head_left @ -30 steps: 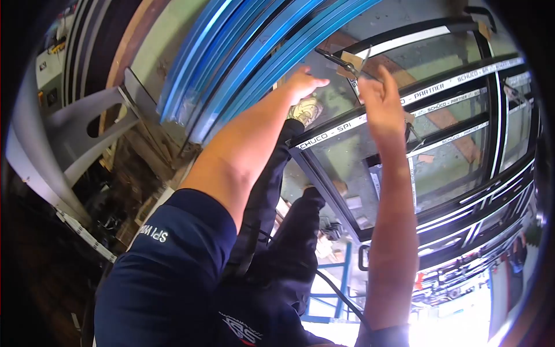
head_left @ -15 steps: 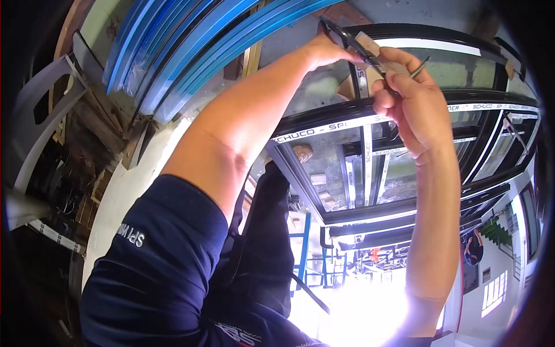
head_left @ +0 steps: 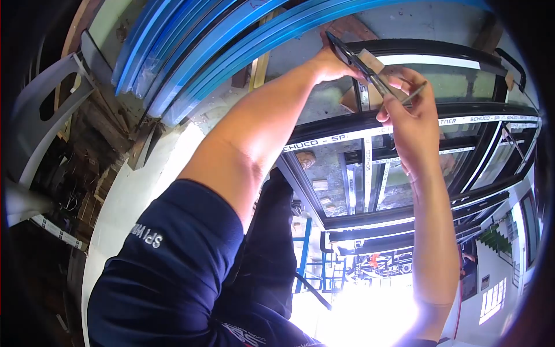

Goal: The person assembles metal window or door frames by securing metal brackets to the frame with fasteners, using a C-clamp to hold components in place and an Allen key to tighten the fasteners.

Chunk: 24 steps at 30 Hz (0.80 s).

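My left hand (head_left: pixel 335 65) is closed around a long dark piece (head_left: pixel 342 51) with a metallic-looking lower part, held at a slant above a black window frame (head_left: pixel 332 124). I cannot make out its exact kind. My right hand (head_left: pixel 413 113) is closed at its lower end, with a thin dark rod (head_left: pixel 417 91) sticking out between the fingers. Right beside the dark piece, between the two hands, shows a small beige block (head_left: pixel 370 60). Printed white tape (head_left: pixel 324 142) runs along the frame below the hands. My right fingertips are partly hidden.
Long blue-wrapped profiles (head_left: pixel 196 52) lie at the upper left. More black frames (head_left: pixel 474 194) are stacked towards the right. A blue metal stand (head_left: pixel 302 254) shows low in the middle, and another person (head_left: pixel 468 263) is at the far lower right.
My right hand has turned a little and its fingers have shifted on the rod and dark piece. My left hand keeps its hold, and the whole view has shifted slightly.
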### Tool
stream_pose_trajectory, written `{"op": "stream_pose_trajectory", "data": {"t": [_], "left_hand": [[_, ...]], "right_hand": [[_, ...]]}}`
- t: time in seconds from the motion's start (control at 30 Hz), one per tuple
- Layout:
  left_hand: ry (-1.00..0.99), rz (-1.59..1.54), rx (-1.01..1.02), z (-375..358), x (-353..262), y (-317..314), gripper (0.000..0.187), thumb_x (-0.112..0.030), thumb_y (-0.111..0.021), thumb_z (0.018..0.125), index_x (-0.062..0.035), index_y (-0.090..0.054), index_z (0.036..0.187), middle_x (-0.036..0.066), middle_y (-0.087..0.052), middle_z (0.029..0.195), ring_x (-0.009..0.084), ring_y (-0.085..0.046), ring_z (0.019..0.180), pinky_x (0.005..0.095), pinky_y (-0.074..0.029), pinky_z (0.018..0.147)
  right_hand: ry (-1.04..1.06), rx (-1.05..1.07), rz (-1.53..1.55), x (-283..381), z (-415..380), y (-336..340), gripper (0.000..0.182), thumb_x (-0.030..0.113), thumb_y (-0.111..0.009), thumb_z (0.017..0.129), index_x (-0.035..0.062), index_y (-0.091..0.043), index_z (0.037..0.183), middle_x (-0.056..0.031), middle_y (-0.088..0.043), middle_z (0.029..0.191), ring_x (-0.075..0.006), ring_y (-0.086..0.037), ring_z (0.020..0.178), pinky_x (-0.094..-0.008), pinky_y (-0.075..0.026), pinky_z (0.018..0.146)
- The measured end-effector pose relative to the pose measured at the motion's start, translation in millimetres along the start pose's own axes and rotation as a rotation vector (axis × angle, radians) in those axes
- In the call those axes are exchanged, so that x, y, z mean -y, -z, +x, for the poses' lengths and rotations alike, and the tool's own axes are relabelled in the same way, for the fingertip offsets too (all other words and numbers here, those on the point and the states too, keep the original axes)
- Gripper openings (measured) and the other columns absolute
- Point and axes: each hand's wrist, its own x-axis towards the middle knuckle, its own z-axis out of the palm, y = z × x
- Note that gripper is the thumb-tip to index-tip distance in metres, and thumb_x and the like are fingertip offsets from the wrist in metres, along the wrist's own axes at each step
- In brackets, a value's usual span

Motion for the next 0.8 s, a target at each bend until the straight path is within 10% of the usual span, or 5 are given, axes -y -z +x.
{"op": "stream_pose_trajectory", "data": {"t": [0.07,0.3,0.43,0.67,0.8], "left_hand": [[-0.032,0.063,-0.050,0,0,2,0.129,-0.037,-0.095,0.049,0.0075,-0.019,0.144,0.026,-0.048,0.135,0.0294,-0.044,0.128,0.0362,-0.027,0.112],[0.027,0.069,0.129,5,-4,6,0.095,-0.037,-0.093,0.053,0.0071,-0.052,0.127,0.021,-0.055,0.127,0.0293,-0.050,0.121,0.0349,-0.031,0.110],[0.052,0.000,0.121,3,-5,7,0.095,-0.034,-0.092,0.056,0.0052,-0.049,0.130,0.022,-0.056,0.125,0.0289,-0.049,0.123,0.0344,-0.035,0.108],[0.060,0.055,0.104,5,-2,4,0.112,-0.029,-0.092,0.057,0.0073,-0.027,0.141,0.024,-0.050,0.131,0.0284,-0.049,0.122,0.0326,-0.032,0.109],[0.056,0.029,0.037,4,2,3,0.126,-0.027,-0.092,0.057,0.0149,-0.007,0.139,0.023,-0.054,0.125,0.0283,-0.053,0.116,0.0320,-0.035,0.106]], "right_hand": [[-0.005,0.025,0.140,-2,-1,-8,0.037,-0.002,-0.050,0.087,-0.0009,-0.039,0.122,-0.0128,-0.063,0.101,-0.0137,-0.062,0.070,-0.0258,-0.050,0.064],[-0.002,0.168,0.099,-16,9,0,0.028,-0.005,-0.046,0.087,0.0018,-0.036,0.112,-0.0074,-0.064,0.087,-0.0104,-0.060,0.069,-0.0234,-0.047,0.064],[0.127,0.353,-0.579,7,19,9,0.023,0.004,-0.055,0.087,0.0038,-0.046,0.108,-0.0115,-0.066,0.091,-0.0291,-0.065,0.079,-0.0388,-0.048,0.079],[0.717,0.923,-1.811,44,11,-1,0.017,0.019,-0.061,0.083,0.0124,-0.075,0.090,-0.0062,-0.068,0.088,-0.0270,-0.057,0.103,-0.0420,-0.036,0.097],[0.837,0.667,-1.413,32,6,20,0.011,0.012,-0.063,0.080,0.0140,-0.073,0.083,-0.0045,-0.063,0.105,-0.0230,-0.056,0.100,-0.0389,-0.037,0.092]]}}
